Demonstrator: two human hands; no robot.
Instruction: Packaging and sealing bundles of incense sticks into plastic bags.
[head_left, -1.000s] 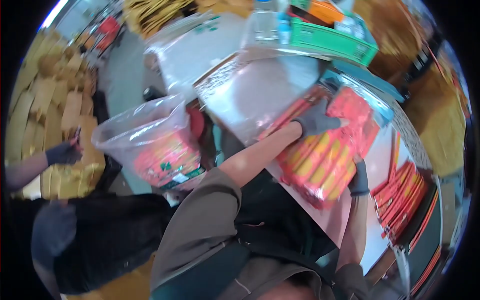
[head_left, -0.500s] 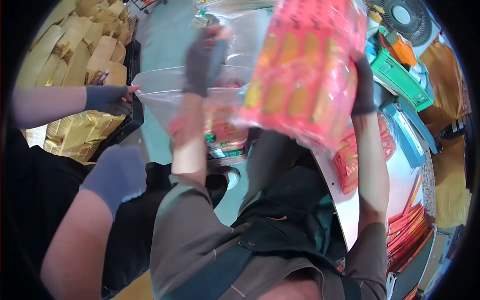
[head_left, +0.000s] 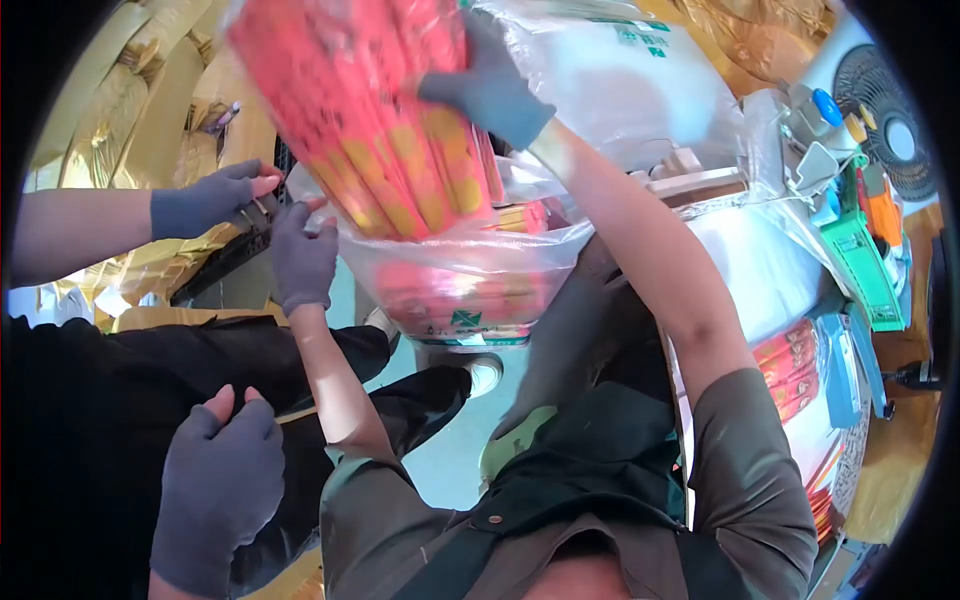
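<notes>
Your right hand (head_left: pixel 492 88): gripping one red-and-yellow pack (head_left: pixel 365 115), at a clear bag's (head_left: pixel 462 300) mouth. Your left hand (head_left: pixel 304 258): near the rim, grip cannot be told.

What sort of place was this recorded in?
Probably a packing workshop: the right hand holds a red pack at the mouth of a clear bag with more inside, a co-worker's gloved hand is close by, and brown bundles are piled at the left.
</notes>
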